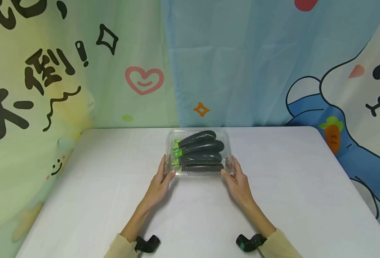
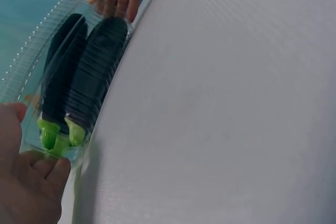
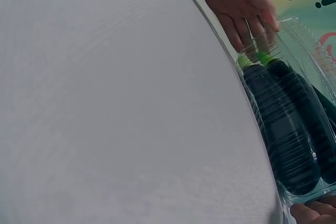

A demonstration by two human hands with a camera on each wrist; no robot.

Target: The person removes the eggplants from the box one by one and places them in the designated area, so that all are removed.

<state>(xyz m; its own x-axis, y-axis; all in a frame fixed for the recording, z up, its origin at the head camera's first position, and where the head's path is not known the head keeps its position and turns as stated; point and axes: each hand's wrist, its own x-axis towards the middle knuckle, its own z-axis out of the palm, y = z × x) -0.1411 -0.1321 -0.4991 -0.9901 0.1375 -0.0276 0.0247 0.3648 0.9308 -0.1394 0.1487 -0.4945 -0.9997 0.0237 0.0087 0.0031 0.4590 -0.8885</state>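
Observation:
In the head view, a clear plastic clamshell box (image 1: 227,143) is held up between both hands near the far edge of the table. Several dark eggplants (image 1: 200,147) lie side by side inside, their green stem ends toward the left. My left hand (image 1: 157,186) grips the left end, thumb on the near corner. The right hand (image 1: 240,186) holds the opposite end in the same way. From the left wrist, the left hand's fingers (image 2: 44,174) show under the stem end of the box. Ridged side walls of the box (image 3: 275,124) appear in the right wrist view.
A white-covered table (image 1: 196,218) spreads beneath the arms. Behind it hangs a printed curtain (image 1: 225,64) with cartoon figures, right along the table's far edge. Both wrists wear a black camera mount, one on the left (image 1: 148,244) and one on the right (image 1: 250,243).

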